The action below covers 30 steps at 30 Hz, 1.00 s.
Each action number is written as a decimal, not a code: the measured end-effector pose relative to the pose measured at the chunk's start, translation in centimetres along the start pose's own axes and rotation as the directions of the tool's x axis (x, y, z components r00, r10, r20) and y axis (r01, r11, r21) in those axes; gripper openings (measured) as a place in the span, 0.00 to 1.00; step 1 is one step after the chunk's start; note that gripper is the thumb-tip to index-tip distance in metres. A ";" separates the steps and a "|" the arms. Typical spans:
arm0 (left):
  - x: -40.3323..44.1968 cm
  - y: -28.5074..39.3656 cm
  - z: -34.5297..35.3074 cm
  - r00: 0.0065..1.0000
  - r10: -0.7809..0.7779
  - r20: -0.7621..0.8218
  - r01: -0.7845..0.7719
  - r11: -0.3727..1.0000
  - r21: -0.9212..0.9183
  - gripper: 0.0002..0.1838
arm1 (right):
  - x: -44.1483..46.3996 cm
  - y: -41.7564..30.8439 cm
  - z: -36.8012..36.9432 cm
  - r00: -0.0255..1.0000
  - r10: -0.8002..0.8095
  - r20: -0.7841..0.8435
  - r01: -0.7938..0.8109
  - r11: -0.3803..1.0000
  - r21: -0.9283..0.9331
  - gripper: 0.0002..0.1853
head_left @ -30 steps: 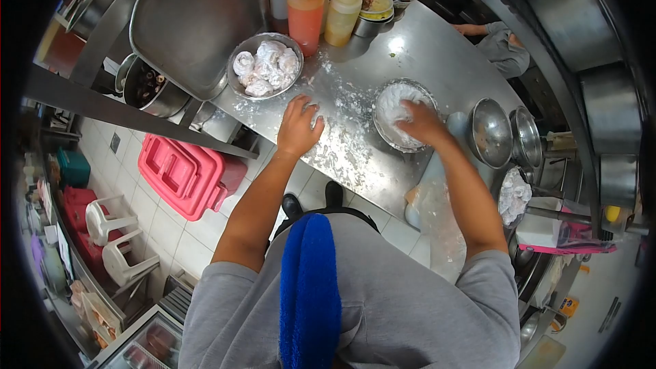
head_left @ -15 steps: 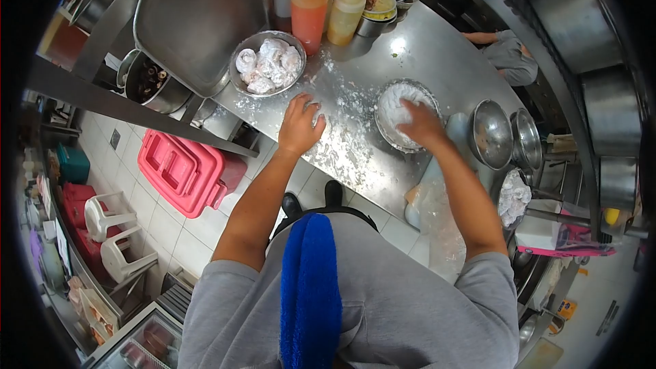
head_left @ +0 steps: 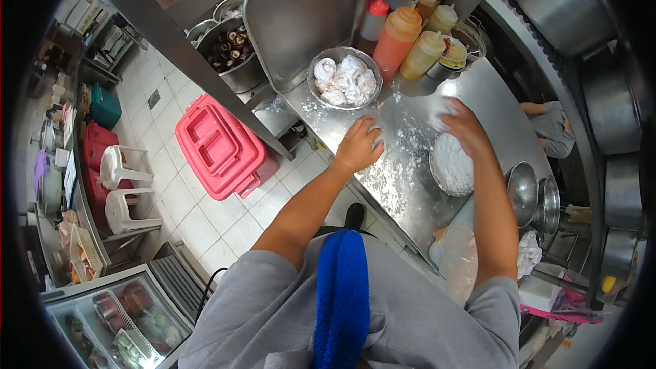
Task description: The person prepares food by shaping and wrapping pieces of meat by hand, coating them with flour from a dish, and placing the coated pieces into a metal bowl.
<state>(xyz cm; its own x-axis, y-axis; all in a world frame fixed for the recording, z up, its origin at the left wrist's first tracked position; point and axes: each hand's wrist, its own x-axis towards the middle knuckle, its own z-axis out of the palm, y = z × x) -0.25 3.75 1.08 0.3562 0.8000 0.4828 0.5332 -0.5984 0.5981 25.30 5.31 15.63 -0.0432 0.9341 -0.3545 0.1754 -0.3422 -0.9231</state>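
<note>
My right hand (head_left: 466, 128) is raised over the steel table, just beyond a bowl of white powder (head_left: 452, 167). Its fingers are closed on a white-coated lump (head_left: 438, 116), blurred by motion, whose kind I cannot make out. Near the table's front edge is my left hand (head_left: 361, 145), fingers loosely bent and apart, with nothing in it. Past it stands a metal bowl (head_left: 374, 99) filled with several powder-coated lumps (head_left: 347, 82). White powder is scattered over the steel table (head_left: 403, 191) between my hands.
Squeeze bottles (head_left: 398, 37) and small containers (head_left: 454, 55) line the back. Stacked metal bowls (head_left: 522, 195) and a plastic bag (head_left: 456, 260) lie at right. A pink lidded bin (head_left: 222, 147) stands on the floor at left. Another person's grey sleeve (head_left: 555, 133) shows beyond the table.
My right hand has come up out of the powder bowl and moved away from me with a white lump. My left hand stays near the edge. The view has swung left.
</note>
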 end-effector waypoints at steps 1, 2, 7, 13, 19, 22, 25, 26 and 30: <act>0.0 0.1 0.0 1.000 -0.008 0.001 0.008 1.000 -0.004 0.13 | 1.8 -0.6 1.7 0.999 -0.014 0.051 0.011 0.999 0.049 0.25; -0.1 0.0 0.0 1.000 -0.005 -0.001 0.005 1.000 -0.003 0.13 | 3.9 -0.6 3.5 0.996 -0.049 0.074 0.042 0.995 0.092 0.27; 0.1 0.1 -0.3 1.000 -0.014 0.002 0.014 1.000 -0.025 0.13 | 9.8 -0.4 13.1 0.994 -0.103 -0.028 0.100 0.993 -0.069 0.24; 0.2 -0.1 -0.2 0.999 -0.029 -0.033 0.025 0.993 -0.115 0.13 | 8.3 -2.3 13.1 0.969 -0.132 -0.207 0.074 0.961 -0.268 0.26; 0.0 -1.5 0.8 0.997 0.060 -0.047 -0.067 0.984 -0.164 0.11 | -5.0 -6.4 4.4 0.960 -0.131 -0.247 0.162 0.980 0.111 0.22; 0.2 -1.2 0.2 0.995 0.094 -0.036 -0.099 0.982 -0.159 0.11 | -15.1 -5.5 -0.5 0.868 -0.182 -0.461 0.278 0.949 0.150 0.22; 0.3 -0.8 0.6 0.998 0.053 -0.019 -0.055 0.987 -0.151 0.11 | -26.0 -3.6 -2.7 0.760 -0.157 -0.630 0.351 0.916 0.195 0.24; 0.6 0.1 0.4 1.000 -0.001 0.000 0.001 0.982 -0.187 0.13 | -29.2 -2.3 -3.2 0.718 -0.151 -0.680 0.385 0.900 0.207 0.24; 1.9 5.8 0.3 0.998 0.013 0.064 0.008 0.951 -0.310 0.13 | -41.0 4.5 -3.4 0.565 -0.073 -0.822 0.483 0.836 0.258 0.23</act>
<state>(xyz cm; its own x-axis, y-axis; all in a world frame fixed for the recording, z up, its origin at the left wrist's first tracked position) 3.72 1.85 5.26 0.4110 0.7936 0.4487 0.2718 -0.5765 0.7706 31.23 -34.20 26.52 0.7714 0.6363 -0.0107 -0.1283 0.1390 -0.9819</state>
